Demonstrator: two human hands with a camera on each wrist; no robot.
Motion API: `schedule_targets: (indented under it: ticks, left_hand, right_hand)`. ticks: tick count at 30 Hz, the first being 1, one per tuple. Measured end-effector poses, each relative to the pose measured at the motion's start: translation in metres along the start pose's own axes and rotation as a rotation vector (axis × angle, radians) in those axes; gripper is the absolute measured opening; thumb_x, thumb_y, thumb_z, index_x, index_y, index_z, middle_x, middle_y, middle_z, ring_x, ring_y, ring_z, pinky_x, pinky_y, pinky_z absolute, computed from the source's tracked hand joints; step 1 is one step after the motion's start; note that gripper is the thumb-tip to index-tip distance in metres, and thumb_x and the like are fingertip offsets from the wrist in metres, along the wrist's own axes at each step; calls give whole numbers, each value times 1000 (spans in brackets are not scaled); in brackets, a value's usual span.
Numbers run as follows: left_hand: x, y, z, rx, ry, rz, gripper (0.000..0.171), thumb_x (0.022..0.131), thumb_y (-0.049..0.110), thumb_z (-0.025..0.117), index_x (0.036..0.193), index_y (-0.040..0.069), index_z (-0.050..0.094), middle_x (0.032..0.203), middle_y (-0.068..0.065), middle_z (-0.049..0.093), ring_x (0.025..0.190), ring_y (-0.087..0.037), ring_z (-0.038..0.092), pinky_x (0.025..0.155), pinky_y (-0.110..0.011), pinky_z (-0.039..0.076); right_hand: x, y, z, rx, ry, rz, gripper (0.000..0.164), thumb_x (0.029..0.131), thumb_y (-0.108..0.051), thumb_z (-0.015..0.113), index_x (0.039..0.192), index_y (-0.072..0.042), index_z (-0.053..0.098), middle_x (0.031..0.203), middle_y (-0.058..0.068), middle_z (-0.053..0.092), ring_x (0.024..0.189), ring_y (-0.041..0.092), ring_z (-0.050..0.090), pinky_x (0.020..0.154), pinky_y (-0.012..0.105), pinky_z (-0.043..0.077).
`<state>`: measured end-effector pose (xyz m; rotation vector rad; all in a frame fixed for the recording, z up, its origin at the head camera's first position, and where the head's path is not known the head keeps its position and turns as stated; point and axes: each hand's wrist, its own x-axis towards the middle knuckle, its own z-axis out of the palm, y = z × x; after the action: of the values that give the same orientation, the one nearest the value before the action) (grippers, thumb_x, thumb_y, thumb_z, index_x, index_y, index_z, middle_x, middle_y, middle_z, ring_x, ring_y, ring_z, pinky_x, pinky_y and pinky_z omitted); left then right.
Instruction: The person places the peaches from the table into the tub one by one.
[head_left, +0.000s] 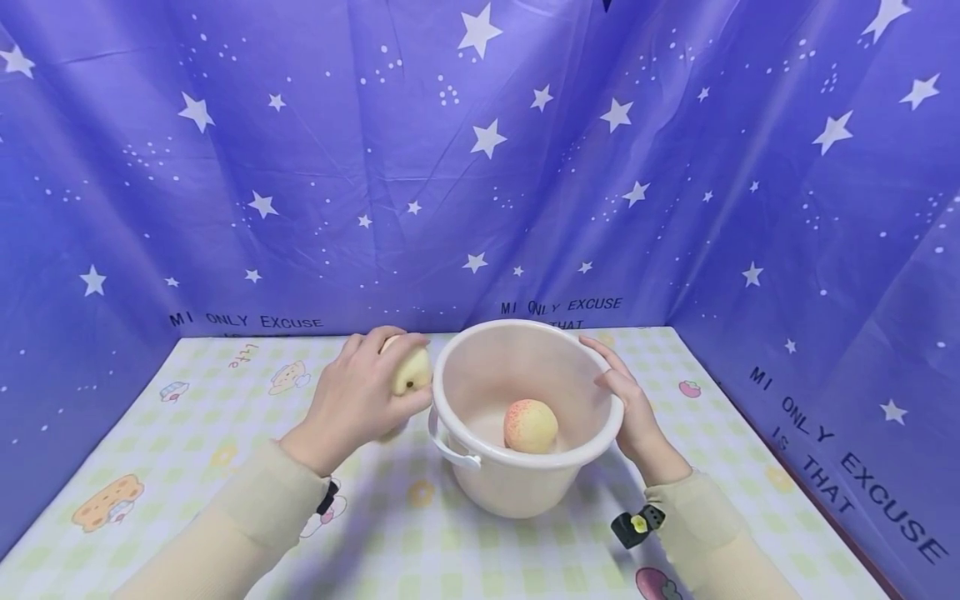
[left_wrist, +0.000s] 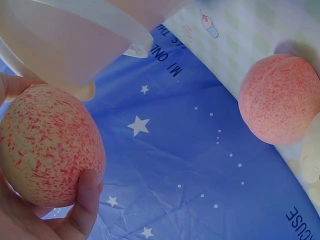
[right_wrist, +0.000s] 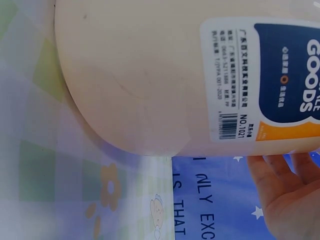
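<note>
My left hand (head_left: pixel 363 387) grips a pale yellow, red-speckled fruit (left_wrist: pixel 52 145) just left of the bucket's rim. A small dark spot marks the fruit in the head view. With the fingers along its outside wall, my right hand (head_left: pixel 633 408) holds the white bucket (head_left: pixel 517 487) by the right side of the rim. The bucket stands upright, and its handle hangs at the left. Inside lies a yellow fruit with a red-speckled blush (head_left: pixel 531 427).
A pink, creased peach (left_wrist: pixel 280 97) lies on the table, with part of a pale object (left_wrist: pixel 311 150) beside it in the left wrist view. The checked tablecloth (head_left: pixel 247 400) meets blue starry curtains (head_left: pixel 337 167) at the back and sides. The bucket carries a printed label (right_wrist: pixel 225 75).
</note>
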<state>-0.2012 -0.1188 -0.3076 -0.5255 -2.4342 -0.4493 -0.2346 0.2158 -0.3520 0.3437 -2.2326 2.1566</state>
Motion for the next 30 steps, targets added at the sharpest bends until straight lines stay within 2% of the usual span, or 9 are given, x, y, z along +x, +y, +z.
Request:
schedule_targets:
  ticks: [7, 15, 30]
  left_hand:
    - [1, 2, 1, -7, 52, 11, 50, 74, 40, 73, 121, 24, 66, 120, -8, 65, 87, -32, 58, 55, -39, 47]
    - [6, 5, -2, -14, 38, 1, 51, 74, 38, 72, 123, 25, 64, 124, -8, 63, 90, -33, 58, 54, -40, 48]
    - [11, 10, -5, -24, 52, 10, 51, 74, 39, 74, 123, 26, 65, 127, -8, 62, 93, -34, 59, 56, -41, 49]
  right_hand:
    - [0, 1, 0, 2, 0, 0, 69, 84, -7, 29, 154, -10, 28, 141, -5, 40, 119, 11, 46, 97, 23, 39]
    - [1, 1, -1, 8, 1, -2, 70, 84, -7, 29, 154, -10, 27, 141, -7, 40, 118, 10, 47, 97, 22, 40]
    - [1, 0, 0, 13, 2, 3, 70, 84, -6, 29, 154, -10, 28, 142, -5, 40, 119, 12, 46, 98, 23, 40]
